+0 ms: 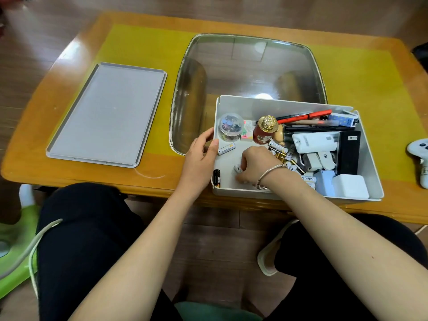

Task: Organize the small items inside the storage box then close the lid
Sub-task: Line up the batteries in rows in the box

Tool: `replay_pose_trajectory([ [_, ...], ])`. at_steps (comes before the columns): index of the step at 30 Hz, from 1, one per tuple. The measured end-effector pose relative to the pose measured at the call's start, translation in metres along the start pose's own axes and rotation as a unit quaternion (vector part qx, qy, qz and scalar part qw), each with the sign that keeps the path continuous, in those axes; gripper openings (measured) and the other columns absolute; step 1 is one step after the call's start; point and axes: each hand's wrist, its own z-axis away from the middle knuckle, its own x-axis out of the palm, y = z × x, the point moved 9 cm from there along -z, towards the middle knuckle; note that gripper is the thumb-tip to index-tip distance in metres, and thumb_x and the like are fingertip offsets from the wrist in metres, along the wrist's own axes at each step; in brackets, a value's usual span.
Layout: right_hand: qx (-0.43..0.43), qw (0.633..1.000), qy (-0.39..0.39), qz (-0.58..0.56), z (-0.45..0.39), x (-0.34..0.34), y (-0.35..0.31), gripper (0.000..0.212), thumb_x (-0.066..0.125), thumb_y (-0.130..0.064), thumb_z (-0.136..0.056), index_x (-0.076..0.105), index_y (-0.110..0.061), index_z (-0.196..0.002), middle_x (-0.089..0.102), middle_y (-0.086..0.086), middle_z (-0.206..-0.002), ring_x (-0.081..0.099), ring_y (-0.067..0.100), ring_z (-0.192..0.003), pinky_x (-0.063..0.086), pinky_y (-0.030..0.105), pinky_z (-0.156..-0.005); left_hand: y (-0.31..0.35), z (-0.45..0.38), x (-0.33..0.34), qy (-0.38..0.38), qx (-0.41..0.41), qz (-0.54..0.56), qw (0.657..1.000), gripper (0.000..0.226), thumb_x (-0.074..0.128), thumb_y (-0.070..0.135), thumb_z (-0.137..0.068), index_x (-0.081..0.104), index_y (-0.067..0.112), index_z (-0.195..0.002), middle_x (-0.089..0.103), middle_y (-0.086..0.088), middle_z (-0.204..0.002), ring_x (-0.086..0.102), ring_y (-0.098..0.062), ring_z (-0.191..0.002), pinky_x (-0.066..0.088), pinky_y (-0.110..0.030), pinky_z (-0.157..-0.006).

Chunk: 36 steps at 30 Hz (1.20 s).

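Note:
The white storage box stands open at the table's near edge, right of centre. Its grey lid lies flat on the table to the left. My left hand grips the box's left wall, thumb inside. My right hand reaches into the box and pinches a white battery on its floor. Another white battery and a black battery lie near the left wall. More batteries are heaped beside a red jar with a gold cap, a clear tub of clips, pens and white chargers.
The wooden table has a yellow mat and a glass inset behind the box. A white game controller lies at the right edge. My knees are under the table's front edge.

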Motion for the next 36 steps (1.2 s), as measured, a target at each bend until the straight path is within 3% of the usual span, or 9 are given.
replay_pose_trajectory([
  [2, 0.000, 0.999, 0.010, -0.054, -0.003, -0.003, -0.001, 0.022, 0.065, -0.025, -0.075, 0.062, -0.005, -0.083, 0.064, 0.012, -0.081, 0.061, 0.027, -0.075, 0.051, 0.032, -0.063, 0.001, 0.000, -0.001, 0.002, 0.001, 0.001, 1.000, 0.041, 0.043, 0.030, -0.101, 0.043, 0.020, -0.141, 0.050, 0.000, -0.137, 0.051, -0.005, -0.116, 0.050, -0.010, -0.078],
  [5, -0.017, 0.987, 0.042, -0.155, -0.006, -0.012, -0.010, 0.026, 0.065, -0.022, -0.076, 0.062, -0.015, -0.100, 0.065, 0.009, -0.088, 0.057, 0.022, -0.075, 0.047, 0.026, -0.068, 0.003, 0.002, -0.001, 0.005, 0.002, 0.005, 1.000, 0.042, 0.043, 0.030, -0.101, 0.044, 0.017, -0.141, 0.051, -0.001, -0.137, 0.051, -0.008, -0.119, 0.050, -0.024, -0.093],
  [10, -0.053, 0.994, 0.048, -0.085, -0.019, -0.015, -0.031, 0.034, 0.064, -0.024, -0.081, 0.064, -0.020, -0.114, 0.066, 0.009, -0.105, 0.059, 0.026, -0.100, 0.043, 0.027, -0.080, 0.003, 0.002, -0.002, -0.001, -0.006, 0.001, 1.000, 0.042, 0.043, 0.031, -0.101, 0.044, 0.017, -0.141, 0.050, -0.001, -0.139, 0.048, -0.010, -0.124, 0.046, -0.034, -0.101],
  [13, -0.051, 0.997, 0.035, -0.050, -0.020, -0.013, -0.028, 0.024, 0.062, -0.025, -0.082, 0.066, -0.019, -0.105, 0.065, 0.010, -0.107, 0.059, 0.028, -0.101, 0.046, 0.030, -0.082, 0.003, 0.002, -0.002, -0.002, -0.007, 0.009, 1.000, 0.042, 0.043, 0.031, -0.100, 0.044, 0.017, -0.140, 0.051, -0.001, -0.137, 0.050, -0.011, -0.122, 0.047, -0.036, -0.100],
  [18, -0.014, 0.999, 0.004, -0.042, -0.004, -0.012, 0.001, 0.010, 0.064, -0.023, -0.082, 0.067, -0.018, -0.090, 0.063, 0.008, -0.111, 0.061, 0.026, -0.089, 0.043, 0.027, -0.067, 0.001, 0.001, -0.001, -0.002, -0.002, 0.013, 1.000, 0.040, 0.044, 0.033, -0.100, 0.045, 0.020, -0.138, 0.051, -0.001, -0.136, 0.054, -0.004, -0.111, 0.051, -0.017, -0.083],
  [21, -0.005, 0.999, 0.011, -0.047, -0.001, -0.013, 0.004, 0.016, 0.063, -0.020, -0.082, 0.068, -0.018, -0.098, 0.065, 0.007, -0.109, 0.061, 0.026, -0.092, 0.045, 0.027, -0.070, 0.000, 0.000, -0.001, -0.002, -0.004, 0.012, 1.000, 0.040, 0.044, 0.034, -0.100, 0.045, 0.021, -0.138, 0.051, -0.001, -0.137, 0.054, -0.004, -0.111, 0.052, -0.017, -0.082],
  [26, 0.006, 0.973, 0.051, -0.225, -0.004, -0.017, -0.013, 0.034, 0.068, -0.025, -0.082, 0.062, -0.016, -0.115, 0.067, 0.013, -0.106, 0.065, 0.030, -0.089, 0.054, 0.044, -0.083, 0.002, 0.001, -0.003, 0.005, -0.003, 0.003, 1.000, 0.041, 0.045, 0.031, -0.100, 0.047, 0.017, -0.138, 0.053, -0.001, -0.135, 0.052, -0.012, -0.120, 0.049, -0.038, -0.098],
  [30, 0.028, 0.952, 0.016, -0.305, -0.006, -0.004, -0.019, 0.036, 0.070, -0.020, -0.083, 0.057, -0.012, -0.115, 0.066, 0.010, -0.098, 0.069, 0.026, -0.065, 0.059, 0.045, -0.064, 0.003, 0.002, -0.002, 0.003, 0.003, 0.000, 1.000, 0.040, 0.044, 0.031, -0.100, 0.047, 0.019, -0.138, 0.053, -0.001, -0.135, 0.054, -0.007, -0.115, 0.050, -0.020, -0.090],
  [36, 0.048, 0.949, 0.008, -0.311, -0.006, 0.004, -0.017, 0.034, 0.065, -0.005, -0.084, 0.055, -0.012, -0.115, 0.070, 0.016, -0.077, 0.069, 0.032, -0.067, 0.059, 0.046, -0.064, 0.003, 0.002, -0.001, 0.005, 0.002, 0.008, 1.000, 0.041, 0.045, 0.032, -0.100, 0.047, 0.018, -0.138, 0.053, -0.001, -0.134, 0.054, -0.007, -0.113, 0.051, -0.030, -0.094],
])
